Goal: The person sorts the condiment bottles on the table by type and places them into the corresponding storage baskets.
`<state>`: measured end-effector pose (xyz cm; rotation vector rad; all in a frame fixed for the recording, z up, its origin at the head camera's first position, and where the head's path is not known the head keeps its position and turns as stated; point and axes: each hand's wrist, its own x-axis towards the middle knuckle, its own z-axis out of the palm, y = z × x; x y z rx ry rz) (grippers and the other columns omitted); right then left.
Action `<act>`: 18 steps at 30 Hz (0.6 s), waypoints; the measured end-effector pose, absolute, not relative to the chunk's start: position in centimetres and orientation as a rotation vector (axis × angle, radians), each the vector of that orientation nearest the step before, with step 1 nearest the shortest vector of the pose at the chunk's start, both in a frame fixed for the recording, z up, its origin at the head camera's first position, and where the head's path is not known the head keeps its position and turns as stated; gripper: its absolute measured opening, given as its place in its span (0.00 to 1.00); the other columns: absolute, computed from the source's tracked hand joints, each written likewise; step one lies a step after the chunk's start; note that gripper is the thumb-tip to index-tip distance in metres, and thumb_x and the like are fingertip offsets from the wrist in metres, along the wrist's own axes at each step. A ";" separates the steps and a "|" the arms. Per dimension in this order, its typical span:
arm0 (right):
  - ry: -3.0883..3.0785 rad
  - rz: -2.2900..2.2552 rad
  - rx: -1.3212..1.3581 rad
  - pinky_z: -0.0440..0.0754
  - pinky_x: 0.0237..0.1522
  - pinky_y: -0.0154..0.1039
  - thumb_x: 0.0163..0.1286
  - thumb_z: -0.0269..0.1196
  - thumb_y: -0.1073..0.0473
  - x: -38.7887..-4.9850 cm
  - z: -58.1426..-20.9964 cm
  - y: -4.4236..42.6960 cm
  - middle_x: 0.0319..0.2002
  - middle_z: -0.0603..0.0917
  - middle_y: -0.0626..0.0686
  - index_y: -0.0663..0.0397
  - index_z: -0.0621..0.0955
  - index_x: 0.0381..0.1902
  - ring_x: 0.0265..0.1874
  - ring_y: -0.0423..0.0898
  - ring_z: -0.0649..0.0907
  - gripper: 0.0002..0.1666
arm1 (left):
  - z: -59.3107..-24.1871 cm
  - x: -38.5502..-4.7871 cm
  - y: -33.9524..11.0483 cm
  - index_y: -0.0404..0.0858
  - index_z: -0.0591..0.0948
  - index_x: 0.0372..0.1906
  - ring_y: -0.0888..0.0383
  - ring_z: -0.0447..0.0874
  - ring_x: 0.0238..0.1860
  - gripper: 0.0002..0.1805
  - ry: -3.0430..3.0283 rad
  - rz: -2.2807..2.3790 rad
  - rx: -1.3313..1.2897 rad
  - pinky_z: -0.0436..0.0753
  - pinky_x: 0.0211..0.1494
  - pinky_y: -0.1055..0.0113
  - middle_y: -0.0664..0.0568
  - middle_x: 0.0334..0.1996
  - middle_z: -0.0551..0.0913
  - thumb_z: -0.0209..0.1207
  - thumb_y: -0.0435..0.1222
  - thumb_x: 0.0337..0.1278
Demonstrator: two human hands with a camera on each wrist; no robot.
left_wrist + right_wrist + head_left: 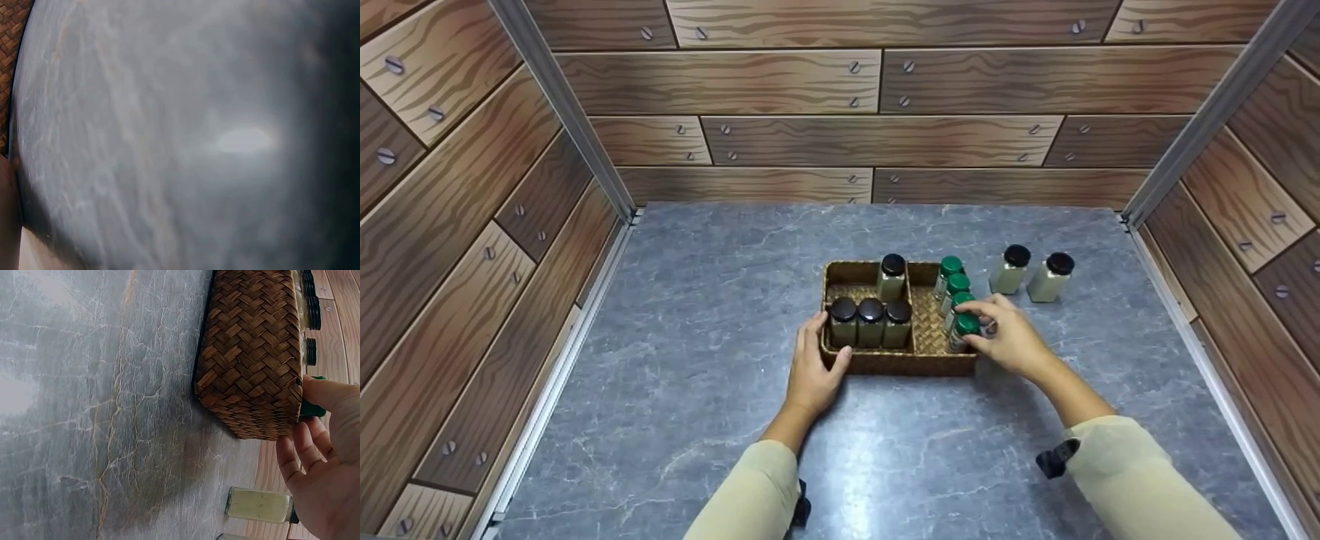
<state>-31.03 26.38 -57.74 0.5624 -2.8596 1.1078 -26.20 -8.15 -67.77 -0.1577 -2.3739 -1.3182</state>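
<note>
A woven basket [900, 365] with two compartments sits on the table. My left hand [813, 379] holds its front-left corner, thumb at the front wall and fingers along the left side. With thumb and fingers, my right hand [1011, 337] pinches the green cap of the front jar [967, 325] in the right compartment. Behind that jar, more green-capped jars [951, 267] line the right wall. In the left compartment, three black-capped jars [871, 322] stand in a front row and one black-capped jar [892, 276] stands at the back. The right wrist view shows the green cap [313, 409] partly hidden by fingers.
Two black-capped glass jars, one nearer the basket [1010, 270] and one farther right [1051, 277], stand on the grey marbled table [697, 322]. Wood-patterned walls [780, 82] with metal corner posts enclose the table at the back and both sides.
</note>
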 end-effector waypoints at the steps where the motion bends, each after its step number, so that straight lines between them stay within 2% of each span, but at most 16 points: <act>1: -2.857 1.111 0.565 0.89 0.50 0.51 0.63 0.77 0.70 -31.0 -57.7 26.4 0.51 0.81 0.61 0.54 0.86 0.64 0.47 0.55 0.84 0.31 | -67.8 -26.2 -8.1 0.39 0.68 0.79 0.39 0.72 0.79 0.39 -2.371 -1.320 -0.158 0.72 0.84 0.44 0.37 0.77 0.72 0.65 0.48 0.67; 10: -2.824 1.146 0.624 0.90 0.52 0.51 0.64 0.78 0.68 -31.0 -57.2 27.2 0.52 0.83 0.63 0.57 0.83 0.68 0.49 0.55 0.85 0.34 | -68.0 -26.4 -8.1 0.40 0.68 0.78 0.39 0.74 0.77 0.39 -2.355 -1.329 -0.163 0.73 0.83 0.43 0.37 0.76 0.72 0.66 0.48 0.67; 18: -2.841 1.159 0.609 0.88 0.54 0.59 0.68 0.77 0.62 -31.3 -56.5 28.6 0.53 0.84 0.60 0.55 0.83 0.69 0.51 0.57 0.85 0.31 | -67.8 -26.2 -8.1 0.41 0.68 0.78 0.40 0.74 0.78 0.40 -2.363 -1.325 -0.156 0.74 0.82 0.44 0.38 0.76 0.72 0.66 0.49 0.67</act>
